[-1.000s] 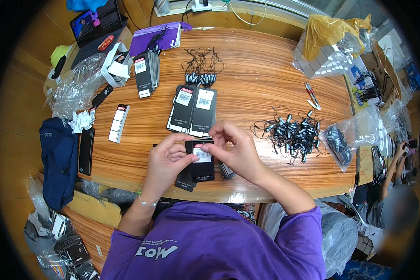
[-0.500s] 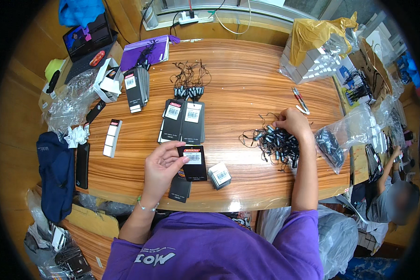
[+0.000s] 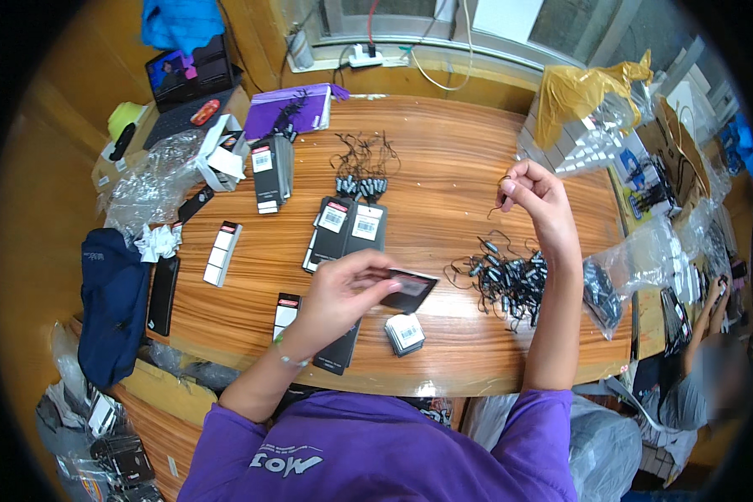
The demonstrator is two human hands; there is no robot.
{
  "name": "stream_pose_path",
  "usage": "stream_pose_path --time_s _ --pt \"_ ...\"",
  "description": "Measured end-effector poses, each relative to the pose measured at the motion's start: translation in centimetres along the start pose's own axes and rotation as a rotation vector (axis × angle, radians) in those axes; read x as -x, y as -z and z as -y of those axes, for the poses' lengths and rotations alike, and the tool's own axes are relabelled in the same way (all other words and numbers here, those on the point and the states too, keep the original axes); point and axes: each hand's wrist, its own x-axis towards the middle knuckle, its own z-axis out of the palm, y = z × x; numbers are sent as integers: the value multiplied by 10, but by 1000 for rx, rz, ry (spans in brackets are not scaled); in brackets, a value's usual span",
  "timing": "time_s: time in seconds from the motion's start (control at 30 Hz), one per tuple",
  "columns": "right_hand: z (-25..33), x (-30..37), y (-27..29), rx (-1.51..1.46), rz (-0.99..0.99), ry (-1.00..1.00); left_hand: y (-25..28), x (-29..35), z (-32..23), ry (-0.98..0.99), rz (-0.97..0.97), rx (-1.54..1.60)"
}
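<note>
My left hand (image 3: 341, 293) pinches a black hang tag (image 3: 413, 289), which is tilted above the wooden table. Raised over the table's right half, my right hand (image 3: 534, 199) is closed on a thin dark tag string (image 3: 495, 209). Below it lies a tangled pile of black tag strings (image 3: 510, 280) with small grey-blue pieces. Under the left forearm are more black hang tags (image 3: 336, 353), partly hidden. A small stack of pale labelled tags (image 3: 404, 334) sits near the held tag. Farther back are black tags with barcode stickers (image 3: 366, 224), their strings spread out behind them.
Another strung tag stack (image 3: 270, 176) stands left, near a purple folder (image 3: 289, 111). A strip of white labels (image 3: 222, 254) and a black case (image 3: 163, 294) lie farther left. At the right are a clear bag of strings (image 3: 602, 289) and bagged white boxes (image 3: 569, 138).
My right hand has lifted a string out of the pile, up and away from me. My left hand has moved right with the tag and tilted it. The whole view has shifted slightly.
</note>
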Motion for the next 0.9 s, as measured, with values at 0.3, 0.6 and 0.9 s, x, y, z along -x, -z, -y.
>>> stream_pose_path --time_s 0.3,0.6,0.9 --pt "13 -7 -97 -332 117 42 -9 -36 -13 -138 -58 121" --pt "-5 -19 -81 -731 49 -48 -5 -26 2 12 -13 12" --pt "-1 -25 -39 -1040 -110 -1 -2 -29 7 18 -6 -63"
